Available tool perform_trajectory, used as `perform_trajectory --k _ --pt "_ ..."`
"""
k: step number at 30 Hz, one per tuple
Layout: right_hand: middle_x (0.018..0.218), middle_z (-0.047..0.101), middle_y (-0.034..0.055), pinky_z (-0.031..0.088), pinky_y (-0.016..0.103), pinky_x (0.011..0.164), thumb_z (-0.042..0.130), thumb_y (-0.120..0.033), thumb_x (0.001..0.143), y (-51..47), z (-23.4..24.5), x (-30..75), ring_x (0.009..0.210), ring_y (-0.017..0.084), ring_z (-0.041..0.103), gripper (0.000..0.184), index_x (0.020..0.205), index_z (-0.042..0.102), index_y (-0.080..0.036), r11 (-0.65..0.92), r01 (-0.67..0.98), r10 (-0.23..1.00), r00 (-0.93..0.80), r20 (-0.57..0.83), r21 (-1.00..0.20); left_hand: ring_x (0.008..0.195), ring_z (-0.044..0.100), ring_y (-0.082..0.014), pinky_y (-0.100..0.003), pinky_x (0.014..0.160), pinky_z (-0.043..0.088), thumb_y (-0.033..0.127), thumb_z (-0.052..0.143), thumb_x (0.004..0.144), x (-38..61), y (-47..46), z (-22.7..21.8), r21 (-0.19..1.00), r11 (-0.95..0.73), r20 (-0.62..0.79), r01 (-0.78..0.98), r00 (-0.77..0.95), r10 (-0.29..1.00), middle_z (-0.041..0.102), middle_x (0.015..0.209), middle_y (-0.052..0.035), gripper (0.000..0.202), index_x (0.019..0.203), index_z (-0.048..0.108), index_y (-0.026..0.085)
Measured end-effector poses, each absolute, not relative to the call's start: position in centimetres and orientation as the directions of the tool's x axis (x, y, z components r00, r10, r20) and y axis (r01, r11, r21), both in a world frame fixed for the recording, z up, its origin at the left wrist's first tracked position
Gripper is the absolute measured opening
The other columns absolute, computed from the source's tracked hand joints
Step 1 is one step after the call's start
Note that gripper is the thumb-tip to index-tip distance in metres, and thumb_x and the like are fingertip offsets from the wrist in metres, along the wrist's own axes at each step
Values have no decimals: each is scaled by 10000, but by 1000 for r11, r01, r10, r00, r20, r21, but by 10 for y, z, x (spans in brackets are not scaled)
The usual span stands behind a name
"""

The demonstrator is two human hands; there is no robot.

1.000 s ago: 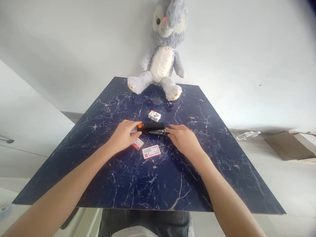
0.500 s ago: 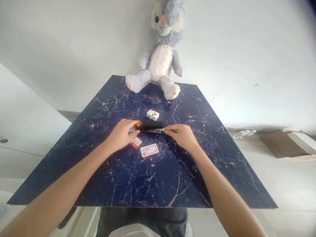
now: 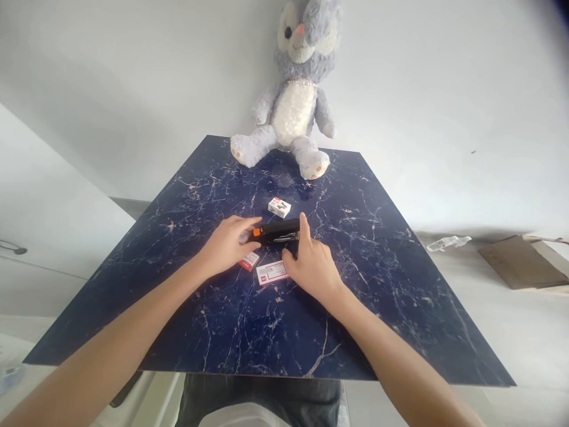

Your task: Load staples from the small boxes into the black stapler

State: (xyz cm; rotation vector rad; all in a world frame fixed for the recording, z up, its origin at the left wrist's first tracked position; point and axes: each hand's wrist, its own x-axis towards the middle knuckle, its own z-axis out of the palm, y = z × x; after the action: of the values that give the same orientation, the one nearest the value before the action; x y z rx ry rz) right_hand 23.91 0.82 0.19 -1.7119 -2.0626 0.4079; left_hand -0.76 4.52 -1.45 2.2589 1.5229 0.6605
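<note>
A black stapler (image 3: pixel 280 226) with an orange part lies crosswise on the dark blue marbled table, with bright metal showing along its near side. My left hand (image 3: pixel 229 243) has thumb and fingers around its left end. At the right end, my right hand (image 3: pixel 315 270) is open, index finger stretched up beside the stapler and thumb spread toward a white card (image 3: pixel 270 273) with a red border. Partly behind my left fingers lies a small red and white packet (image 3: pixel 249 261). A small white box (image 3: pixel 279 207) with red print sits just beyond the stapler.
A grey plush toy (image 3: pixel 293 107) sits at the table's far edge against the wall. On the floor to the right are a clear plastic bottle (image 3: pixel 448 243) and an open cardboard box (image 3: pixel 511 262). The table's near edge (image 3: pixel 267 373) is close to my lap.
My right hand has let go of the silvery piece at the stapler's right end, and its fingers have spread apart. My left hand stays at the left end; the stapler is tilted slightly.
</note>
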Motion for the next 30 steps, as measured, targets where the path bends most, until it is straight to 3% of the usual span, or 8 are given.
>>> perform_trajectory --k 3,7,11,15,18,21,26,30 --pt "1183 721 138 546 413 868 524 -269 862 15 -7 235 881 273 725 904 1600 22 -128 239 777 971 -196 137 -582 1061 621 -289 -461 965 472 387 735 849 7 39 -13 473 -403 228 783 333 915 692 1127 -78 633 1435 515 291" --pt "1490 505 177 534 418 940 475 -197 838 34 -15 246 1064 268 691 902 1603 -4 -165 297 717 952 -274 136 -630 998 625 -300 -461 931 472 493 721 842 40 23 -8 458 -546 237 701 496 835 713 1008 -87 703 1449 493 221" --pt "1494 491 172 483 456 1024 443 -153 838 40 -10 265 1229 295 598 682 1511 330 -158 237 797 968 -144 206 -555 1156 578 -305 -503 1026 425 509 542 956 37 15 2 446 -613 229 652 579 783 700 1163 -107 555 1428 535 218" --pt "1101 699 123 531 424 863 450 -290 939 5 9 271 953 278 673 260 1113 613 -186 123 845 984 -35 175 -521 1331 462 -329 -552 1099 366 485 492 976 -14 28 9 426 -509 186 748 478 858 595 1402 -94 477 1379 595 253" --pt "1129 684 91 545 347 785 504 -309 952 -38 22 262 878 219 681 184 1071 614 -221 315 792 949 -282 144 -524 1384 405 -356 -559 1111 358 473 512 956 -41 39 9 413 -462 91 784 470 878 488 1513 -98 492 1401 581 275" --pt "1473 515 78 496 390 1007 578 -209 902 -65 27 252 1229 267 597 343 1240 593 -260 549 658 796 -599 82 -515 1274 521 -311 -471 1043 450 447 511 953 -43 41 9 468 -483 24 740 536 844 539 1447 -100 457 1370 605 285" --pt "1527 451 78 523 387 966 570 -122 879 -55 25 239 1160 260 641 438 1290 585 -274 559 619 732 -681 -21 -551 856 657 -196 -332 739 547 472 539 937 -31 28 18 586 -443 -67 679 585 808 565 1379 -95 455 1361 595 317" --pt "1385 546 118 542 391 856 575 -174 904 -44 22 229 1018 258 674 278 1177 605 -221 543 662 772 -636 -4 -516 1115 639 -269 -334 841 550 480 712 822 -33 22 22 605 -470 -59 643 625 778 464 1503 -94 663 1440 519 337"
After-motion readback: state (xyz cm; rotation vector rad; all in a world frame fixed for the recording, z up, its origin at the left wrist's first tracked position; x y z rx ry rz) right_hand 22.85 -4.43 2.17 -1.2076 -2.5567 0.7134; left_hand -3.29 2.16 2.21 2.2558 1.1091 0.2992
